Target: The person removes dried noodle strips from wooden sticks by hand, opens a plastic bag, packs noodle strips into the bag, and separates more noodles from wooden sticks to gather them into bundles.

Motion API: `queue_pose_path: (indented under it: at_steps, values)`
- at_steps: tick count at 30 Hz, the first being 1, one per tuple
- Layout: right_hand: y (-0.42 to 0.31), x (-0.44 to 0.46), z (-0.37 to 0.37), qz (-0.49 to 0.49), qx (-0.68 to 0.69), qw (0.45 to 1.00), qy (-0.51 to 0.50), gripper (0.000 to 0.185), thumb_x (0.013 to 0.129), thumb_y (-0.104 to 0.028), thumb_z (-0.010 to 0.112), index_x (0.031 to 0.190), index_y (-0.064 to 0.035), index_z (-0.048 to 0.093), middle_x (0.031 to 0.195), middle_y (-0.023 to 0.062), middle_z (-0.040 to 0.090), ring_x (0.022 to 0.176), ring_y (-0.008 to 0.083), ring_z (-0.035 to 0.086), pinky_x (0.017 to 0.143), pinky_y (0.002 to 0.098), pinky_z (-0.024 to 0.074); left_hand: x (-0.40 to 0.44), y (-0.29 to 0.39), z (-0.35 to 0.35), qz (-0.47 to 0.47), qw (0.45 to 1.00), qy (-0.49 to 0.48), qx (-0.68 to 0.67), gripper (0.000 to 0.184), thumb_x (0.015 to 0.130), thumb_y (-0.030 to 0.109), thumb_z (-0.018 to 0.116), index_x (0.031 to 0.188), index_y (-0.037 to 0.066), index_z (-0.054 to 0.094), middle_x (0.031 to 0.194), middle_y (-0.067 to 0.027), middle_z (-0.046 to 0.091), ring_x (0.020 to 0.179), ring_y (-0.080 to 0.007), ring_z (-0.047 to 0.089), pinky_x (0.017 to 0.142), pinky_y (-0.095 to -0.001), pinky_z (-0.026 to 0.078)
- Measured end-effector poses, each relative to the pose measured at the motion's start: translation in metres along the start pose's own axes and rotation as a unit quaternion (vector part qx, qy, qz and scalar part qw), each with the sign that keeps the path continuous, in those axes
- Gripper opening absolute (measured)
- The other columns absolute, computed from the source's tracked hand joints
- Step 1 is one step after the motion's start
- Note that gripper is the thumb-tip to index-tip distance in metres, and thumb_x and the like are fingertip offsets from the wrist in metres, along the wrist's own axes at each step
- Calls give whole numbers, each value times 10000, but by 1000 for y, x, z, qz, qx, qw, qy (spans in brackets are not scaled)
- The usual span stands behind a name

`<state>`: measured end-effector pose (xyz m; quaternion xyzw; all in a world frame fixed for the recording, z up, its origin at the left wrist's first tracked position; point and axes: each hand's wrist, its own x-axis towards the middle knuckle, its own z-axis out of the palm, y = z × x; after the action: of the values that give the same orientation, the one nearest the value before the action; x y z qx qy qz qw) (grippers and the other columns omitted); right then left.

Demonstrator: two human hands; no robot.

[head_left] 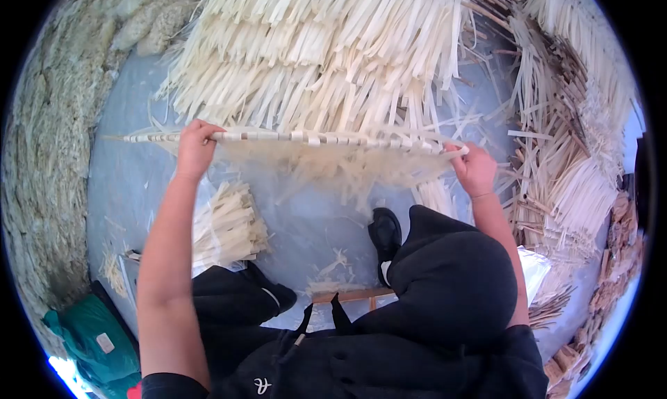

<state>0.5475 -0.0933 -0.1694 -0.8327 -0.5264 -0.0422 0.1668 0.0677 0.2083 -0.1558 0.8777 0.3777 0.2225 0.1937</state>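
Note:
My left hand (197,147) grips a long thin stick wrapped with pale flat strips (313,140), a little in from its left end. At the right end my right hand (475,169) is closed around the same strip-covered stick. It is held roughly level across my body, above the floor. A fringe of strips (319,166) hangs from it toward me, smeared by motion. Beyond the stick lie overlapping rows of similar pale strips (326,58).
A bundle of pale strips (226,225) lies by my left forearm. Thin sticks and more strips (556,128) pile up on the right. Rough fibrous material (55,142) lines the left. A green bag (94,340) sits lower left. Scraps litter the grey floor (306,222).

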Motion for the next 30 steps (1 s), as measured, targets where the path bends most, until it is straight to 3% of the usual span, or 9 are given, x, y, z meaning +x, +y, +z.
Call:
queue_pose_path:
  at_steps: [2,5,8,11,12,15,22,28,30]
  values:
    - [-4,-2,3,26,63,997,48,327,819,-404,710,813,-77,707,717,130,654,631,273,645,566,356,485,4,16,12,-55,994,62,75,295,712,-121,594,898,67,727,845,-96,610,792,-255,589,720,-317,481]
    - [2,1,-42,75,79,993,54,377,837,-466,666,826,-92,714,756,127,673,683,295,659,617,378,508,10,41,-19,-73,997,38,-16,296,700,-127,586,880,64,724,844,-100,607,782,-263,583,709,-334,472]
    - [-13,6,-63,85,75,993,43,402,838,-500,646,828,-104,716,732,125,666,673,321,647,611,393,506,2,49,-23,-78,997,21,3,287,698,-120,587,869,70,718,833,-111,603,786,-277,581,717,-346,469]
    - [6,1,2,37,-9,999,-10,374,833,-470,670,802,-99,707,706,124,650,634,326,633,577,380,494,-7,19,12,-87,996,-14,34,264,697,-97,598,868,68,714,845,-105,615,835,-296,582,759,-365,468]
    - [5,0,11,11,26,999,32,357,838,-455,669,782,-104,697,698,119,633,620,338,617,556,384,479,-5,17,19,-95,993,2,68,258,697,-84,601,868,72,715,855,-98,620,856,-298,578,781,-372,465]
    - [-5,9,-1,59,49,997,3,377,847,-470,652,766,-104,686,712,112,632,635,340,613,562,395,475,0,16,19,-134,987,-15,88,250,701,-57,599,866,85,720,876,-77,631,896,-300,558,823,-381,458]
    - [-12,7,7,33,45,998,-21,384,852,-469,647,754,-98,673,701,100,630,636,336,610,560,388,475,-4,10,18,-139,985,-5,104,273,690,-75,595,868,87,722,899,-60,632,889,-297,535,810,-371,455]
    - [-21,18,-21,9,87,996,-2,377,818,-447,684,927,-87,688,775,102,648,695,316,627,621,370,498,-7,-10,20,-141,986,18,85,289,686,-90,582,866,88,720,911,-55,636,915,-290,539,809,-367,459]
    - [-24,15,-37,-37,155,987,-8,394,782,-396,727,1023,-90,669,854,88,659,758,284,635,718,364,496,-8,-19,18,-138,987,26,82,289,685,-91,582,864,88,720,915,-54,637,922,-291,541,811,-369,460]
